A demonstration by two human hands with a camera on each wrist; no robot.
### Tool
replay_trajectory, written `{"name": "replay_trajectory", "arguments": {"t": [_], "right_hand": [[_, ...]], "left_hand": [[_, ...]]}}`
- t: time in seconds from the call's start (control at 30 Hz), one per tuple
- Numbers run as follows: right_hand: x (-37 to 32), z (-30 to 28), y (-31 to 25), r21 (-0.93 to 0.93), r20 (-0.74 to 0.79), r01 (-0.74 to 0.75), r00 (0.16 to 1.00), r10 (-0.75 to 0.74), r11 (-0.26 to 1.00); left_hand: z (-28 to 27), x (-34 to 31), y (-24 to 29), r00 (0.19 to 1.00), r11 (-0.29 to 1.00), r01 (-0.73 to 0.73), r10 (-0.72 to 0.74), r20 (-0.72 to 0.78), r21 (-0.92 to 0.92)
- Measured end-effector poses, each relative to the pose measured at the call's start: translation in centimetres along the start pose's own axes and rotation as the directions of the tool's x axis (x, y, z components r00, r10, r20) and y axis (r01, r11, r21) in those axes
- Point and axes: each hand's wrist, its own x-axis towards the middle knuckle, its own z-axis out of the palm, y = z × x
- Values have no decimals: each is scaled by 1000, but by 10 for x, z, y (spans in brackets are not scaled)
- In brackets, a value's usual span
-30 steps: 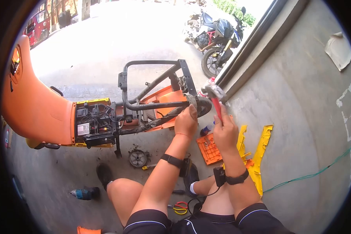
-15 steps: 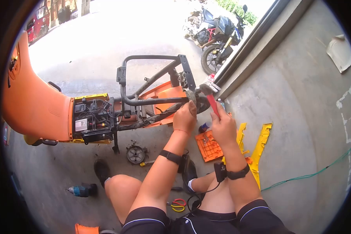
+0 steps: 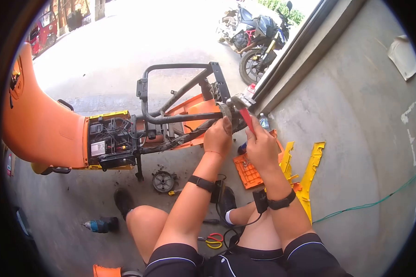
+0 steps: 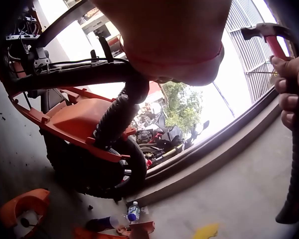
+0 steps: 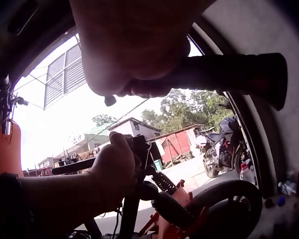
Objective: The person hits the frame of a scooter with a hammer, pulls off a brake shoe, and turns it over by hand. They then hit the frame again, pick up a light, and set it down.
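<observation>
The outdoor ground is bleached nearly white by daylight from outside, while the indoor floor is softly and evenly lit. Every view is darkened and curved at its edges by lens distortion. In the right wrist view, the right hand is backlit, its details seemingly lost in shadow.

hammer: head hidden, right wrist view | orange piece: cut off, head view's bottom

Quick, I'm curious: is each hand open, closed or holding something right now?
Left hand: closed, seemingly on a part at the end of the scooter frame.
Right hand: closed, holding a claw hammer.
</observation>
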Motion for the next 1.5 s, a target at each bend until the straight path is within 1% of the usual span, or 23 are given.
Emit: {"name": "replay_trajectory", "arguments": {"t": [0.07,0.1,0.23,0.33,0.37,0.47,0.5,0.53,0.6,0.67,0.73,0.8,0.87,0.9,0.93,1.0,1.07,1.13,1.17,1.23,1.27,1.33,1.5], "right_hand": [[5,2,5,63,-113,-84,989,91,994],[7,1,1,211,-274,36,961,24,977],[-1,4,-1,210,-370,118,928,-32,971],[8,-5,2,-7,-60,-163,985,162,987],[9,-3,5,182,-223,-22,973,63,983],[-2,4,-2,178,-335,104,941,-39,978],[-2,0,-8,54,-66,-19,998,22,998],[-2,-1,-4,60,-84,-28,996,33,998],[6,4,5,127,-91,-192,975,204,973],[9,1,14,238,-132,-212,960,248,948],[4,-6,31,431,-193,-257,910,367,865],[6,3,58,557,-132,-274,903,409,784],[11,-9,57,756,384,-614,696,607,225],[11,-12,53,789,441,-607,670,597,99],[8,-7,58,789,455,-610,662,596,75],[5,5,73,722,681,-615,552,481,-316],[3,5,75,672,737,-612,500,455,-417],[-1,10,81,494,870,-584,334,364,-644],[-3,7,82,479,877,-649,330,350,-590],[-5,-1,79,454,890,-666,307,337,-592],[-7,-6,75,423,905,-684,292,309,-594],[-11,-20,68,468,884,-672,340,322,-574],[-6,-55,42,496,862,-678,313,397,-543]], "left_hand": [[2,3,-4,1000,999,-7,7,6,36],[1,3,-4,1000,999,16,-17,20,33],[3,2,-8,1000,1000,8,-8,17,-3],[-2,4,-6,999,997,3,-6,48,72],[-1,4,-6,999,998,-6,4,38,63],[-6,3,-2,997,997,22,-27,78,71],[-7,2,-1,996,998,24,-30,89,65],[-8,3,2,995,998,5,-12,99,70],[-12,5,7,995,993,31,-41,92,113],[-27,4,27,991,990,31,-49,128,139],[-40,4,45,989,987,38,-60,137,159],[-61,12,59,971,973,171,-193,139,153],[-86,18,59,948,957,287,-289,130,38],[-102,19,58,923,930,363,-350,163,-57],[-118,18,60,892,887,438,-407,196,-150],[-155,6,98,763,713,646,-599,244,-272],[-179,-14,89,705,595,697,-669,235,-400],[-192,-29,72,628,505,740,-755,188,-444],[-196,-35,64,620,498,747,-760,193,-441],[-200,-44,48,502,409,845,-829,248,-344],[-203,-47,46,486,394,853,-839,246,-342],[-212,-47,50,445,424,895,-853,273,-137],[-251,-56,36,459,425,886,-863,212,-186]]}}
